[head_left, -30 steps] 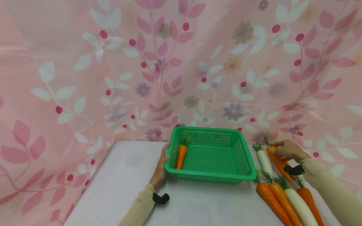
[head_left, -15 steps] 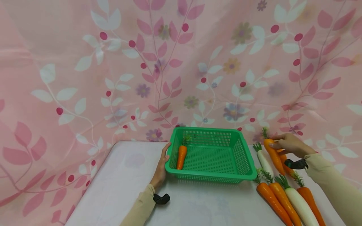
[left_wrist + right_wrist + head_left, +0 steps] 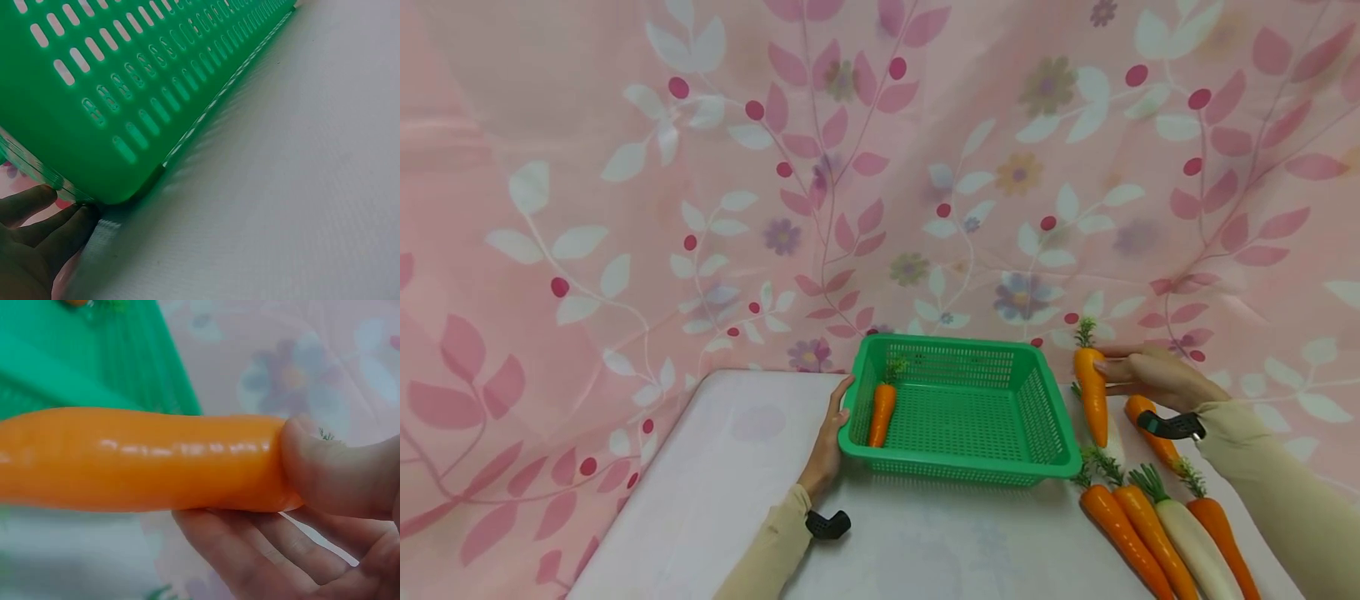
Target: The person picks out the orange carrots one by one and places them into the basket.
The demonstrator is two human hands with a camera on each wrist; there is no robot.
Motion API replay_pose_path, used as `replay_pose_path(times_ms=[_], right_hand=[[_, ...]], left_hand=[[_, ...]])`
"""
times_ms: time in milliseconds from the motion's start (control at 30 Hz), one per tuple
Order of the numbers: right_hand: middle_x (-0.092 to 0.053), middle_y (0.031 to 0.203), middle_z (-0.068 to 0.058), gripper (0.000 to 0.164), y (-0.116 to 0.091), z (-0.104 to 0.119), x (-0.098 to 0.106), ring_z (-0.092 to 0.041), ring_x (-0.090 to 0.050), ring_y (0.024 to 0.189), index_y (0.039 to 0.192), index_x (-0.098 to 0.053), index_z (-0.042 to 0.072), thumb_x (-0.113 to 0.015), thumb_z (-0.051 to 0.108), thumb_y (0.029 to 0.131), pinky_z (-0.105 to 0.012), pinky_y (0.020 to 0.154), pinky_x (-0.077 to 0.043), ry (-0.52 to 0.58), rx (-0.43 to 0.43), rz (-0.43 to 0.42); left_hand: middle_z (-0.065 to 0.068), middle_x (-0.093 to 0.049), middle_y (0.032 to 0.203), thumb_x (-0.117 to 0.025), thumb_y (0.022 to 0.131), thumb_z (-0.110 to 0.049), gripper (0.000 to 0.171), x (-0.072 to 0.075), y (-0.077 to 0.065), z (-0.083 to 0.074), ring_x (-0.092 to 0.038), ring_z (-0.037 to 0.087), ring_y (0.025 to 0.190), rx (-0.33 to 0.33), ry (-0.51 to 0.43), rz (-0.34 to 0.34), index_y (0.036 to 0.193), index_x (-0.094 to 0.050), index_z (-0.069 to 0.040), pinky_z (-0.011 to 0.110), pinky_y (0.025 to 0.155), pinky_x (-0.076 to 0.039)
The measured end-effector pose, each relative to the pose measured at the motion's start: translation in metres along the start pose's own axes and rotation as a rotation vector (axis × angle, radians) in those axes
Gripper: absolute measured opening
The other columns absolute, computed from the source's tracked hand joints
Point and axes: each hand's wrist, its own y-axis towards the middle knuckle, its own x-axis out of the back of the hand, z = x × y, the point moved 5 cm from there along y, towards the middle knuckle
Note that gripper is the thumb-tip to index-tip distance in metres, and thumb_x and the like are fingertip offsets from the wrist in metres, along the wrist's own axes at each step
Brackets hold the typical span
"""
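In the head view my right hand (image 3: 1150, 375) pinches a carrot (image 3: 1092, 392) near its leafy top and holds it up just right of the green basket (image 3: 962, 468). The right wrist view shows the thumb (image 3: 312, 465) on the near side of the carrot and fingers under it. My left hand (image 3: 826, 442) rests against the basket's left end, with fairly straight fingers (image 3: 65, 231) touching it low down in the left wrist view. Another carrot (image 3: 882, 414) lies inside the basket along its left wall. A white radish (image 3: 1112, 442) is partly hidden behind the raised carrot.
Right of the basket lie several more vegetables on the white table (image 3: 760, 417): carrots (image 3: 1123, 537) and a white radish (image 3: 1198, 546) in front, one carrot (image 3: 1153, 429) under the right wrist. A pink floral curtain (image 3: 880, 167) hangs behind the table.
My right hand has lifted the carrot off the pile and carried it left and up toward the basket, uncovering the carrot beside it. The left hand and the basket have stayed put.
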Motion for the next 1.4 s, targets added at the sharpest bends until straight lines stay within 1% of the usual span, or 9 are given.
replay_pose_path(times_ms=[133, 300, 467, 567, 733, 933, 1233, 1333, 1400], right_hand=[[-0.068, 0.131, 0.010, 0.074, 0.003, 0.006, -0.009, -0.006, -0.070, 0.116, 0.165, -0.014, -0.011, -0.050, 0.028, 0.113, -0.038, 0.104, -0.058, 0.041, 0.019, 0.030], [-0.070, 0.124, 0.014, 0.072, 0.012, 0.009, -0.017, -0.006, -0.071, 0.112, 0.163, -0.015, -0.015, -0.050, 0.023, 0.113, -0.031, 0.099, -0.059, 0.095, 0.037, 0.020], [-0.073, 0.117, 0.013, 0.070, 0.020, 0.013, -0.023, -0.007, -0.073, 0.109, 0.163, -0.016, -0.015, -0.050, 0.022, 0.113, -0.029, 0.096, -0.060, 0.149, 0.026, 0.003], [-0.072, 0.118, 0.012, 0.071, 0.024, 0.016, -0.027, -0.008, -0.073, 0.110, 0.163, -0.015, -0.015, -0.050, 0.022, 0.113, -0.029, 0.097, -0.060, 0.149, 0.030, 0.006], [-0.070, 0.120, 0.008, 0.070, 0.032, 0.020, -0.035, -0.009, -0.073, 0.109, 0.161, -0.019, -0.016, -0.052, 0.022, 0.113, -0.034, 0.099, -0.060, 0.122, 0.042, 0.003], [-0.070, 0.120, 0.004, 0.070, 0.041, 0.026, -0.050, -0.011, -0.073, 0.109, 0.161, -0.020, -0.015, -0.053, 0.021, 0.112, -0.037, 0.102, -0.059, 0.150, 0.046, 0.005], [-0.063, 0.132, -0.007, 0.072, 0.053, 0.034, -0.079, -0.012, -0.070, 0.111, 0.162, -0.018, -0.015, -0.057, 0.020, 0.111, -0.044, 0.107, -0.055, 0.168, 0.043, 0.031], [-0.060, 0.139, -0.016, 0.071, 0.056, 0.036, -0.088, -0.010, -0.070, 0.110, 0.162, -0.019, -0.015, -0.056, 0.017, 0.111, -0.046, 0.107, -0.055, 0.178, 0.048, 0.037], [-0.054, 0.146, -0.025, 0.070, 0.059, 0.037, -0.094, -0.010, -0.069, 0.112, 0.162, -0.019, -0.015, -0.056, 0.015, 0.111, -0.047, 0.108, -0.055, 0.184, 0.054, 0.046]], left_hand=[[0.002, -0.016, 0.178, -0.025, 0.112, -0.032, 0.058, 0.000, 0.001, -0.001, -0.012, 0.034, 0.165, 0.002, -0.003, -0.001, 0.170, -0.022, -0.025, 0.074, 0.126, -0.005], [0.001, -0.017, 0.178, -0.027, 0.112, -0.031, 0.058, 0.000, 0.001, -0.001, -0.012, 0.034, 0.165, 0.008, -0.010, 0.000, 0.170, -0.023, -0.028, 0.074, 0.126, -0.005], [0.001, -0.016, 0.178, -0.027, 0.112, -0.032, 0.058, 0.000, 0.000, 0.000, -0.011, 0.033, 0.165, 0.011, 0.001, 0.000, 0.170, -0.023, -0.029, 0.074, 0.126, -0.005], [0.000, -0.017, 0.178, -0.027, 0.112, -0.032, 0.058, 0.001, 0.000, 0.001, -0.011, 0.033, 0.165, 0.010, 0.008, -0.002, 0.170, -0.024, -0.029, 0.074, 0.126, -0.005], [0.000, -0.017, 0.178, -0.027, 0.112, -0.032, 0.058, 0.001, 0.001, 0.001, -0.012, 0.033, 0.165, 0.009, 0.013, -0.002, 0.170, -0.024, -0.030, 0.074, 0.126, -0.006], [0.001, -0.016, 0.178, -0.027, 0.112, -0.032, 0.058, 0.000, 0.000, 0.002, -0.011, 0.033, 0.165, 0.014, 0.005, 0.003, 0.170, -0.023, -0.031, 0.075, 0.125, -0.005], [0.002, -0.017, 0.178, -0.026, 0.112, -0.031, 0.058, 0.001, 0.000, 0.004, -0.012, 0.034, 0.165, 0.013, -0.004, -0.003, 0.170, -0.024, -0.031, 0.074, 0.125, -0.006], [0.002, -0.017, 0.178, -0.027, 0.112, -0.031, 0.058, 0.001, 0.001, 0.003, -0.012, 0.034, 0.165, 0.013, -0.004, -0.001, 0.170, -0.024, -0.030, 0.074, 0.125, -0.006], [0.001, -0.017, 0.178, -0.027, 0.112, -0.031, 0.058, 0.001, 0.001, 0.002, -0.011, 0.032, 0.165, 0.010, 0.004, -0.001, 0.170, -0.024, -0.030, 0.074, 0.126, -0.006]])
